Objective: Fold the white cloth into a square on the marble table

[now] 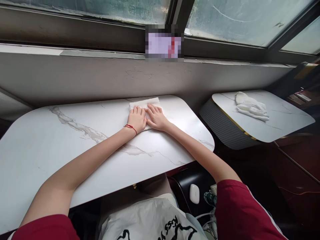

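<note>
A folded white cloth (152,100) lies on the white marble-patterned table (75,146), right of its middle and near the far edge. My left hand (137,118), with a red string bracelet (130,127) at the wrist, rests palm down on the cloth's left part. Beside it, my right hand (156,118) is also laid flat on the cloth, its fingers slightly spread. The two hands touch or nearly touch at the thumbs. Most of the cloth's middle is hidden under them.
A second marble-patterned table (270,130) to the right bears a crumpled white cloth (252,106). Behind both tables runs a wall (105,76) below windows. Under the near edge, a white case (194,194) sits on a black surface, with a bottle (210,199) beside it.
</note>
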The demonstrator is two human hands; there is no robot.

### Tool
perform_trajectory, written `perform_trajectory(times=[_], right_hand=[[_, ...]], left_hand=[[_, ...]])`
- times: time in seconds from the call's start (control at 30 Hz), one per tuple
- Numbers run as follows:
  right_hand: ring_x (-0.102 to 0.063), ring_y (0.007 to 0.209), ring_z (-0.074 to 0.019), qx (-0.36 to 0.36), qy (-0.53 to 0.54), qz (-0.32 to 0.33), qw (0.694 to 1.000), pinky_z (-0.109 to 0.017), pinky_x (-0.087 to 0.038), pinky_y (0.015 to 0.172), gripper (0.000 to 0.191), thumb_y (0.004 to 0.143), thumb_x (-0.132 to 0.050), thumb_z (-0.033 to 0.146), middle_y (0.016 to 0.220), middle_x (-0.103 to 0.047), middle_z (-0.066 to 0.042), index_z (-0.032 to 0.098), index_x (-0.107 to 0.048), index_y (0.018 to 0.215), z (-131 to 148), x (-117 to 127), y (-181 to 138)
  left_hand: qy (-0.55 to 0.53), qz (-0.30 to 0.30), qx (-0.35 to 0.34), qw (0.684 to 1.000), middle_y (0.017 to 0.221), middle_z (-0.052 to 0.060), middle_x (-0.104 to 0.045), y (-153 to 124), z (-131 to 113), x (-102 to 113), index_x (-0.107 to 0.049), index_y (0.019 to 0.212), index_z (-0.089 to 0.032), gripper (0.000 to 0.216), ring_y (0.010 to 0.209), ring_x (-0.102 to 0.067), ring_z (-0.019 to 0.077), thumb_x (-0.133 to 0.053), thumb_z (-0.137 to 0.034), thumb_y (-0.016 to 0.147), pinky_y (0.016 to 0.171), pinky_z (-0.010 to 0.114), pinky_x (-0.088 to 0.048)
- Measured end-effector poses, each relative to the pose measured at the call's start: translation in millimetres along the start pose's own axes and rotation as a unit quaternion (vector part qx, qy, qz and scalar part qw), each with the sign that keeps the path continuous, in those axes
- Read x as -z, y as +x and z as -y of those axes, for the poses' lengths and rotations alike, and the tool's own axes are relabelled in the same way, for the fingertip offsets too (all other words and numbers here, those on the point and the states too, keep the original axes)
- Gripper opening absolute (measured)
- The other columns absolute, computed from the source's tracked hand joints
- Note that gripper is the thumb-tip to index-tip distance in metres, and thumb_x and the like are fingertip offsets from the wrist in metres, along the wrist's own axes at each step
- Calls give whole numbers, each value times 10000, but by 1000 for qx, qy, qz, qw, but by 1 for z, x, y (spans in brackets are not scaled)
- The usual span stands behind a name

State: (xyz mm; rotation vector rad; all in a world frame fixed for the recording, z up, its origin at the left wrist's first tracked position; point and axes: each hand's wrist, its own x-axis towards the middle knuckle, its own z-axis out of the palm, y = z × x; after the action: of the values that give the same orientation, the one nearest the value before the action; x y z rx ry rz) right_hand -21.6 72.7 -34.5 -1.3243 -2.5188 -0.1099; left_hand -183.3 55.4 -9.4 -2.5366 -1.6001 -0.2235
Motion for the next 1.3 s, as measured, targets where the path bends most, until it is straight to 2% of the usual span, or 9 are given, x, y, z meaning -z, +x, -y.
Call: perform_trajectory(times=[0.37, 0.53, 0.67, 0.83, 0.97, 1.1, 1.2, 1.3], right_hand=[[-292, 1465, -315, 9, -5, -11, 1000, -468, -224, 1164, 591, 983, -323, 386, 1576, -357, -214, 83, -429, 1479, 8, -16, 59], [-299, 1456, -311, 8, -5, -27, 1000, -466, -241, 1152, 594, 977, -340, 391, 1581, -363, -195, 90, -439, 1479, 13, -25, 78], [-298, 1464, -295, -15, -1, -33, 999, -459, -220, 1166, 581, 973, -352, 361, 1595, -352, -169, 108, -432, 1490, 18, -27, 79], [-299, 1472, -281, -42, -7, -10, 999, -443, -205, 1181, 561, 984, -346, 317, 1598, -352, -161, 116, -421, 1502, 28, -19, 72], [-272, 1489, -306, -34, -17, 4, 999, -465, -193, 1183, 573, 1000, -339, 327, 1616, -306, -184, 103, -384, 1525, 39, -16, 59], [-247, 1495, -341, 17, -28, 15, 999, -481, -210, 1166, 593, 1017, -324, 359, 1618, -274, -223, 71, -357, 1535, 58, -7, 26], [-314, 1450, -365, 60, -38, 11, 997, -483, -296, 1102, 601, 1026, -330, 405, 1575, -336, -261, 53, -390, 1509, 75, 11, -9], [-493, 1272, -374, 99, -63, 27, 993, -437, -409, 928, 623, 1018, -363, 482, 1414, -509, -290, 32, -475, 1434, 89, 35, -41]], left_hand=[[3, -15, 39, 999, 1441, 253, -497, 18, 52, -5, -472, 1407, 1, 561, 1392, -408, 349, -282, -281, 960, 1102, 454, -336], [5, -15, 45, 999, 1427, 205, -519, 21, 73, -5, -483, 1408, -61, 543, 1354, -448, 312, -293, -314, 967, 1097, 429, -338], [4, -17, 36, 999, 1413, 215, -525, 22, 77, -5, -481, 1404, -57, 538, 1347, -452, 321, -297, -309, 966, 1084, 443, -340], [13, -22, 23, 999, 1377, 238, -547, 18, 74, -4, -492, 1384, -27, 533, 1343, -456, 339, -287, -286, 965, 1055, 455, -359], [6, -31, 14, 999, 1401, 246, -538, -1, 70, -2, -497, 1387, -23, 540, 1360, -452, 346, -308, -289, 958, 1077, 468, -348], [-5, -44, 3, 999, 1456, 251, -501, -40, 60, 1, -491, 1405, -22, 561, 1409, -409, 358, -339, -321, 954, 1106, 486, -335], [-10, -46, -27, 999, 1441, 252, -519, -76, 50, 7, -510, 1394, -16, 560, 1401, -423, 366, -345, -330, 960, 1105, 497, -353], [-19, -50, -86, 995, 1414, 243, -547, -109, 41, 14, -528, 1382, -16, 545, 1389, -442, 356, -349, -324, 970, 1096, 487, -383]])
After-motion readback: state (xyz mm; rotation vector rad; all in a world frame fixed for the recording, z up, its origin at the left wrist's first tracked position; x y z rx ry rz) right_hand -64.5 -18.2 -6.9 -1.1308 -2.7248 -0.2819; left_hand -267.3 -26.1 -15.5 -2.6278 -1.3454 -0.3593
